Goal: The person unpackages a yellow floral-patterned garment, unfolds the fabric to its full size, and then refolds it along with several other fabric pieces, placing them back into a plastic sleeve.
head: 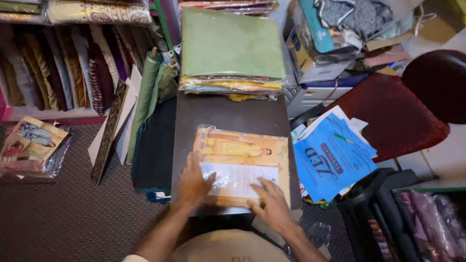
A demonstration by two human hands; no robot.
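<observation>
Item, nearest to me: my right hand, flat and palm down, fingers spread narrow, pressing the near right corner of the clear-wrapped garment packet. It grips nothing; it only rests on the wrap.

Item: my left hand, likewise flat, fingers loosely open, laid on the packet's near left edge, thumb pointing toward the white slip.

Item: the packet itself. A flat rectangle in glossy transparent film, yellow and orange in colour, with a printed picture of a figure in yellow dress across its far half and the white paper slip lying across its near half between my two hands. The film catches the light and wrinkles near my fingers. It lies on the near end of the dark table, slightly askew.

Item, beyond the packet on the same table: a stack of folded cloth, green on top, with yellow and wrapped layers beneath, at the far end, well apart from the packet.

Item, right of the packet: a loose heap of blue printed sheets, off the table edge, and past them a dark red chair seat.

Item, left of the packet: rolls of green fabric leaning beside the table; farther left, shelves of folded cloth and another wrapped packet on the dark floor mat.
</observation>
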